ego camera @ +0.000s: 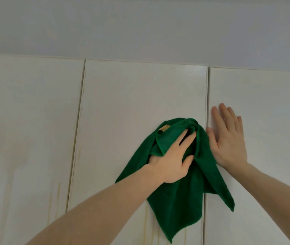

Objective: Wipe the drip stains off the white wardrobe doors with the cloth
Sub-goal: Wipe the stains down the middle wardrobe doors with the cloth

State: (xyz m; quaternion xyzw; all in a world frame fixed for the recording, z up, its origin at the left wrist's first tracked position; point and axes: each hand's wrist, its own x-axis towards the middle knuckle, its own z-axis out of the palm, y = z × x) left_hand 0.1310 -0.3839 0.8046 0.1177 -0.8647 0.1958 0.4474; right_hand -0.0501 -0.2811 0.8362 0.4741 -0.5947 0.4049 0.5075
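Observation:
My left hand (169,161) grips a bunched green cloth (181,197) and holds it against the middle white wardrobe door (140,96). The fingertips are buried in the cloth's folds, and its loose ends hang down below the hand. A small tan label (164,128) shows on the cloth's top. My right hand (229,138) rests flat with straight fingers on the right door (264,103), just beside the gap between the doors. Faint yellowish drip streaks (146,220) run down the lower middle door, and more drip streaks (57,197) mark the left door (25,112).
Three door panels stand side by side with narrow vertical gaps between them. Above their top edges is a plain white panel or wall (140,29). Pale staining also follows the left edge of the middle door (79,156).

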